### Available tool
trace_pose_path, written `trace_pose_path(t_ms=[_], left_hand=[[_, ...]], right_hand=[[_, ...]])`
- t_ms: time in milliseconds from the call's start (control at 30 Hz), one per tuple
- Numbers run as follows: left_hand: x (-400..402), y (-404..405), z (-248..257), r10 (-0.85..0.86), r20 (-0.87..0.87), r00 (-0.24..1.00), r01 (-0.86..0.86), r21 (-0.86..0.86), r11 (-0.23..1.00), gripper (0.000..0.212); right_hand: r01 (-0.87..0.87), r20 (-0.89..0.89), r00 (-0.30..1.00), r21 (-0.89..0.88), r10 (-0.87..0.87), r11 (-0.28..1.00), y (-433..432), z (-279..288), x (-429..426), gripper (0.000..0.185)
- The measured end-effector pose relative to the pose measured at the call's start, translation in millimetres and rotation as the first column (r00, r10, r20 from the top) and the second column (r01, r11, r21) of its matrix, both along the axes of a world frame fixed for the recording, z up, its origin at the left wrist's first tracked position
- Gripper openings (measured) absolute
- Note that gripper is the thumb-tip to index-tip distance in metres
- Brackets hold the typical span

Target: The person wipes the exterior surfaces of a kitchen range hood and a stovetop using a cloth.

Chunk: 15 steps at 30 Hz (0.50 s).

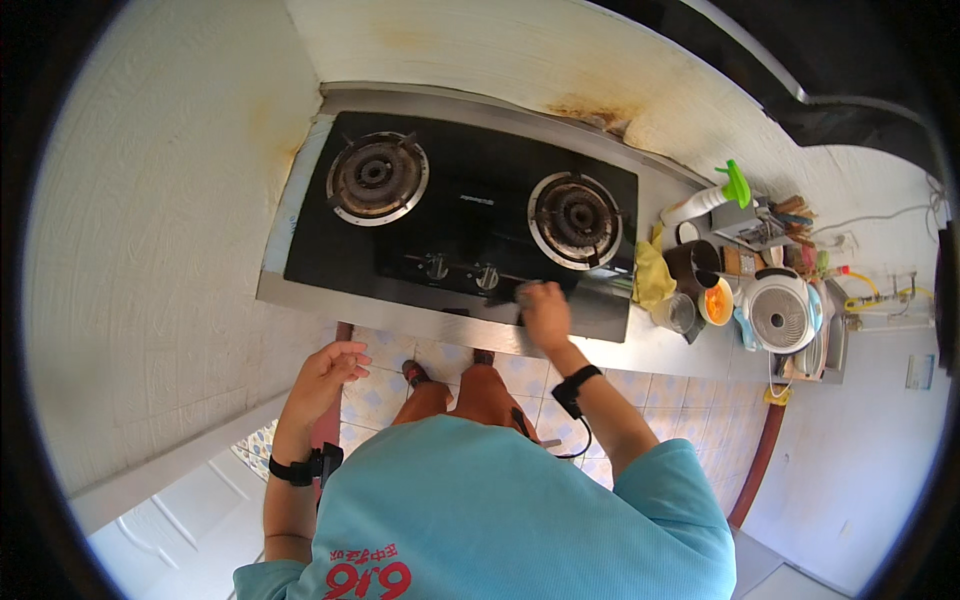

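Observation:
My right hand (546,319) is curled over a small grey object (529,288) at the front of a black glass gas hob (465,240). The fingers hide most of this object, and its kind cannot be made out. It is just right of the hob's control knob (487,278); a second knob (436,267) sits further left. Two round burners, the left one (377,178) and the right one (576,220), have dark pan supports and metal rings. My left hand (330,371) hangs in the air before the counter's front edge, fingers loosely apart, with nothing in it.
Right of the hob lie a yellow cloth (652,276), a spray bottle (705,201) with a green head, a dark pot (691,264), a clear cup (675,312) and a bowl of orange food (715,301). A fan (778,315) stands beyond. The range hood (855,75) overhangs the back right.

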<state>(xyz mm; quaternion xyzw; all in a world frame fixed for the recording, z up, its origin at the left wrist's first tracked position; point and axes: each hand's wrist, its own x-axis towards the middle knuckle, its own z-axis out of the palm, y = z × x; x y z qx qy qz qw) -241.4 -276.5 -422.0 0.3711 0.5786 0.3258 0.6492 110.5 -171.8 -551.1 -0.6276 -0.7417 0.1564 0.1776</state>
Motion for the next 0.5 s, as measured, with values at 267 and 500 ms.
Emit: trace_pose_path(t_ms=[267, 500], left_hand=[[29.8, 31.0, 6.3, -0.132, -0.058, 0.99, 0.133, 0.006, 0.991, 0.026], [51.6, 39.0, 2.9, -0.162, -0.039, 0.986, 0.161, -0.013, 0.987, 0.028]], right_hand=[[-0.396, -0.051, 0.916, 0.022, 0.397, 0.918, -23.2, -2.0, -37.3, 0.018], [-0.006, -0.099, 0.995, -0.05, 0.001, 0.999, -56.1, 0.3, 90.6, 0.032]])
